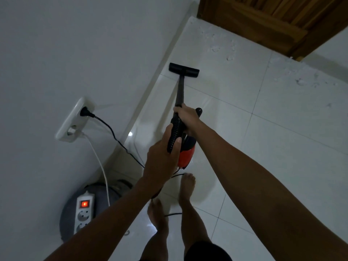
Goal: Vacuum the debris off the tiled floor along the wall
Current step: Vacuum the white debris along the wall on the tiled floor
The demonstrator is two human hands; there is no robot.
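I hold a small red and black vacuum cleaner over the white tiled floor. My left hand grips its ribbed black hose, my right hand grips the top of the black tube. The tube runs forward to a flat black nozzle resting on the floor beside the skirting of the white wall. White debris lies scattered on the tiles beyond the nozzle, towards the wooden door, and further right.
A wall socket holds a black plug and a white cable. A white power strip with a lit red switch lies on a round grey object by the wall. A black cord loops around my bare feet.
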